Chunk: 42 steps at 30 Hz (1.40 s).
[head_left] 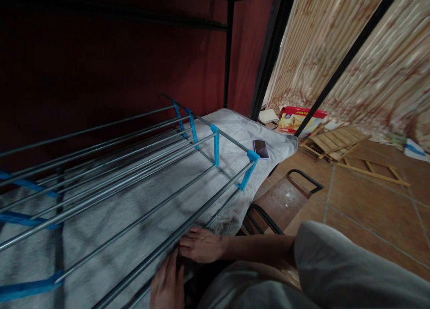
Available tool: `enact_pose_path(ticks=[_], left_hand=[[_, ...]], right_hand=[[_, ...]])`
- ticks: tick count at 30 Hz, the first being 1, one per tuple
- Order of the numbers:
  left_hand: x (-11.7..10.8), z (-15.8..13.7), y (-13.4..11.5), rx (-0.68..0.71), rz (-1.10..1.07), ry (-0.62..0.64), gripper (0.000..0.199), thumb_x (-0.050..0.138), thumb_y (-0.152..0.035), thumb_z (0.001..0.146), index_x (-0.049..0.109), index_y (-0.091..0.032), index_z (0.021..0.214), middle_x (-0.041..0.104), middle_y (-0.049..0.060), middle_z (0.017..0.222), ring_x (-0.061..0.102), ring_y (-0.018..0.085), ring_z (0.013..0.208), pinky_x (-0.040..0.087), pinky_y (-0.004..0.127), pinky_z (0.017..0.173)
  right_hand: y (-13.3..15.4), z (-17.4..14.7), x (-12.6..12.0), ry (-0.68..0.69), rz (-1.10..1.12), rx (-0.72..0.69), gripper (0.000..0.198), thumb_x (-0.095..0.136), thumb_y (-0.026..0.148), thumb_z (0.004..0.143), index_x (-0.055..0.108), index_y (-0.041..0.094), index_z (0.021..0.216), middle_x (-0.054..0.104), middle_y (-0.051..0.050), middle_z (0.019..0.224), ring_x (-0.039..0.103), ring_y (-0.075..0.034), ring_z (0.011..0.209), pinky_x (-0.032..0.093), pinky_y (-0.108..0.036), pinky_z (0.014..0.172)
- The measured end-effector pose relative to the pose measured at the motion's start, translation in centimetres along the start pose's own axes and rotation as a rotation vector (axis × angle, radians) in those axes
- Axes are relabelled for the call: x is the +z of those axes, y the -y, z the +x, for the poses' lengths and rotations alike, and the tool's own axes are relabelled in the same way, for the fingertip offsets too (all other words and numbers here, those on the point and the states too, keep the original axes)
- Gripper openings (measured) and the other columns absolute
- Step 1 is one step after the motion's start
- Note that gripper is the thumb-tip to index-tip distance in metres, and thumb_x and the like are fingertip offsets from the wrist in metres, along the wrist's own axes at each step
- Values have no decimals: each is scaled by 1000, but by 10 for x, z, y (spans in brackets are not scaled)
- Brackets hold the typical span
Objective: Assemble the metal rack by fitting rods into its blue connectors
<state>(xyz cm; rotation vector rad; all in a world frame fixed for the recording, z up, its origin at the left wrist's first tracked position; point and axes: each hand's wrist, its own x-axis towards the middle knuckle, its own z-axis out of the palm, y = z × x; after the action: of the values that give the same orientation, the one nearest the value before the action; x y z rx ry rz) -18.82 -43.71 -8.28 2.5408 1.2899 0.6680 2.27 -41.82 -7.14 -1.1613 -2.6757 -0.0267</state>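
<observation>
A shoe rack of grey metal tubes (134,222) with blue plastic connectors (217,147) lies across a bed with a grey fleece sheet (231,121). My left hand (168,282) is at the bottom of the view by the front tube, fingers stretched out and pointing away from me. Just right of it, my right hand (203,245) rests near the same tube and the sheet's edge, its fingers extended toward the left hand. I see nothing held in either hand. The undersides of both hands are hidden.
A phone (260,149) lies on the sheet beyond the rack. Black bed posts (229,53) and a slanted bar (349,58) frame the bed. On the tiled floor are a folding chair (285,188), wooden slatted pieces (339,141) and a red-and-yellow box (298,118). A curtain (379,53) hangs behind.
</observation>
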Motion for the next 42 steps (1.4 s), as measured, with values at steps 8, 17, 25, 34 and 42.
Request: enact_pose_path(ticks=[8,17,25,34,42], left_hand=[[41,56,-8,69,-43,109,39,36,-25,98,67,-21,122,74,7,107,71,22,100,61,38,88],[29,73,-29,-10,-131,223,33,41,-33,99,69,-22,113,76,7,105,73,21,95,61,34,83],[34,67,-37,35,-34,220,39,38,-25,101,67,-23,125,75,7,120,73,20,104,60,32,90],[32,68,-40,38,34,293,46,34,-16,100,65,-24,133,74,6,119,74,20,99,60,31,83],[34,65,-40,35,47,270,49,36,-12,97,63,-27,135,74,5,120,74,19,97,60,31,85]], right_hand=[[-15,-99,4,-324,306,437,22,48,20,96,58,19,115,66,-9,110,60,-19,98,47,-33,84],[-99,-170,-10,-837,603,1219,42,47,20,76,57,21,116,62,-7,111,59,-21,105,50,-37,95],[-119,-171,-9,-639,563,1168,30,42,22,76,63,20,96,67,-5,93,62,-22,94,50,-38,95],[-122,-174,-16,-573,568,1183,24,47,27,81,65,20,96,68,-5,92,65,-23,94,50,-40,94],[-121,-173,-20,-600,571,1163,19,49,30,82,65,21,88,66,-3,83,63,-22,90,51,-37,91]])
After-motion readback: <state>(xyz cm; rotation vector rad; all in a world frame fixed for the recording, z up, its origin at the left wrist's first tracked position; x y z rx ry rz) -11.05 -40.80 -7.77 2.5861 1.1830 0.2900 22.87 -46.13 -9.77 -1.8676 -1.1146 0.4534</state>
